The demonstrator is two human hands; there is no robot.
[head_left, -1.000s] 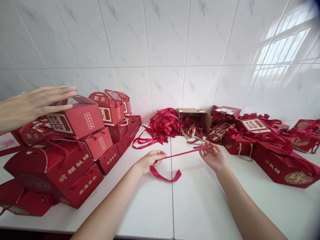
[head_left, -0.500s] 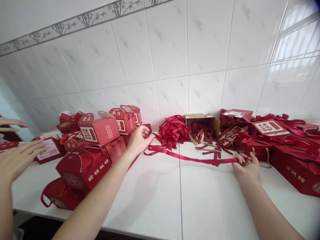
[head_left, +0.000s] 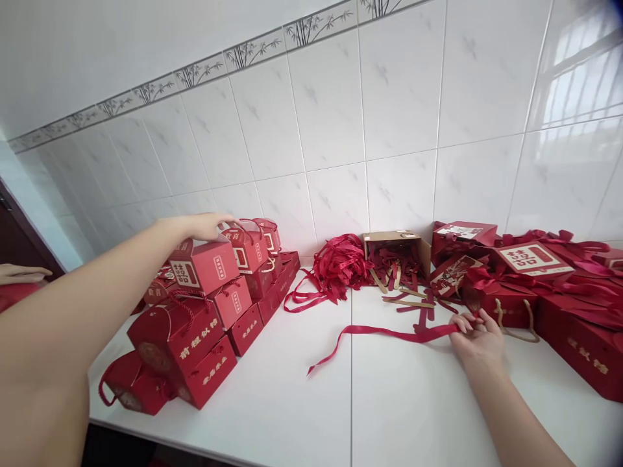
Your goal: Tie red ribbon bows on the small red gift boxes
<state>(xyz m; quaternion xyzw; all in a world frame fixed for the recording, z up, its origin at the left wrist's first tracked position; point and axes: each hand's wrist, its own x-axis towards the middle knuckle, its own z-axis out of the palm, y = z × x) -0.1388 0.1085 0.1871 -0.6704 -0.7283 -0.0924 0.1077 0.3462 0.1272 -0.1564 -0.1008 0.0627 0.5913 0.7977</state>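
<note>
My right hand [head_left: 477, 337] is closed, pinching one end of a dark red ribbon [head_left: 384, 331]. The ribbon runs leftward over the white table and its free end curls toward the table's front. My left arm reaches across to the stacked red gift boxes on the left. There my left hand [head_left: 210, 224] bends over the top of a red gift box [head_left: 250, 250] in the upper row, fingers closed at its handle; the fingertips are partly hidden. A tangled heap of red ribbons [head_left: 341, 263] lies against the tiled wall.
An open cardboard box [head_left: 396, 237] with dark red and tan strips stands at the wall, some strips spilled in front. Ribboned gift boxes [head_left: 574, 324] crowd the right. At the far left edge another person's hand [head_left: 22, 274] rests over something red.
My left hand has left the ribbon heap and swung left to the stacked boxes. The ribbon in my right hand has come apart from the heap. The view has shifted.
</note>
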